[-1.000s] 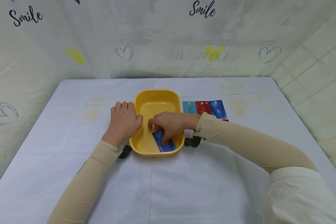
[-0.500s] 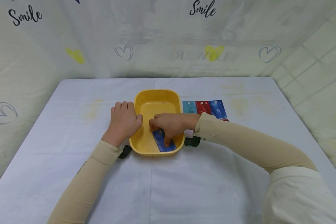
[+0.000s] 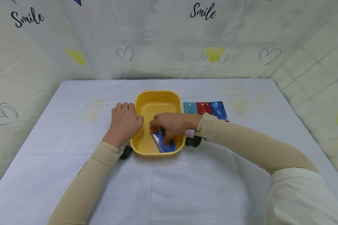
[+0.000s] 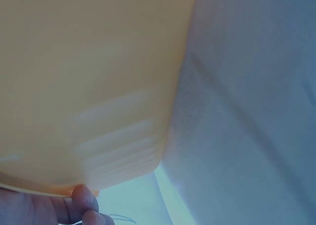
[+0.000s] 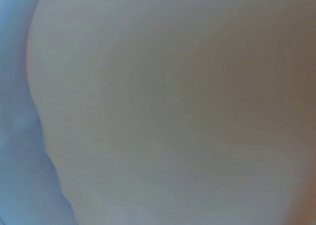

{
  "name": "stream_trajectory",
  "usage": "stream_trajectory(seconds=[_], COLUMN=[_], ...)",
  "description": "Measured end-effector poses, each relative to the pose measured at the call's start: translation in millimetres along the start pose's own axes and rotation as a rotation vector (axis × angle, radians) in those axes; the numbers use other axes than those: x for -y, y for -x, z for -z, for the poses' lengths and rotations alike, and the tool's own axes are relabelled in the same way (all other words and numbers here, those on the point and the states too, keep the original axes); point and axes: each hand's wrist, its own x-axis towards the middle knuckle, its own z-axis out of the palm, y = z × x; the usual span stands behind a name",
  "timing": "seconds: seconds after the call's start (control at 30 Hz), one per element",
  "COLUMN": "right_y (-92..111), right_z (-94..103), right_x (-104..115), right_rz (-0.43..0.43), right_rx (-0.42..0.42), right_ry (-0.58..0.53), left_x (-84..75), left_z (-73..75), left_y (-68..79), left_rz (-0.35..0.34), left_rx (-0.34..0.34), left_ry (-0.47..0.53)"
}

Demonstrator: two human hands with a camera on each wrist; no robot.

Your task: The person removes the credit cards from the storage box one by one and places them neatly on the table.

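Note:
In the head view, a yellow plastic basin (image 3: 143,145) stands on the white-covered table. My left hand (image 3: 124,122) grips its left rim, the thumb over the edge; the left wrist view has the fingertips (image 4: 85,198) at the rim against the outer wall. My right hand (image 3: 171,124) reaches over the right rim into the basin. It pinches a blue card (image 3: 159,142), thumb on the printed face and fingers curled at the far edge, their tips partly hidden. The right wrist view is filled by the blurred basin wall (image 5: 148,106).
Right of the basin lie a teal card (image 3: 190,107), a red card (image 3: 204,107) and a blue VIP card (image 3: 218,109) in a row. More cards are partly hidden under the right forearm. A patterned sheet (image 3: 157,34) hangs behind the table (image 3: 186,190).
The blue card's far left corner has shifted slightly and its face now catches light. My right fingers have moved a little at its edge. The left hand keeps its hold on the rim.

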Motion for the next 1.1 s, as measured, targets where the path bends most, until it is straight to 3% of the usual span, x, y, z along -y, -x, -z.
stream_trajectory(seconds=[0.67, 1.1], right_y=[4.5, 1.9], right_z=[5.8, 4.2], right_x=[-4.1, -5.4], right_rz=[0.076, 0.079], right_rx=[-0.03, -0.08], right_ry=[-0.012, -0.192], left_x=[-1.8, -0.7], left_z=[0.0, 0.6], left_y=[-2.6, -0.3], left_rz=[-0.006, 0.007], left_rx=[-0.014, -0.006], left_ry=[0.008, -0.007])
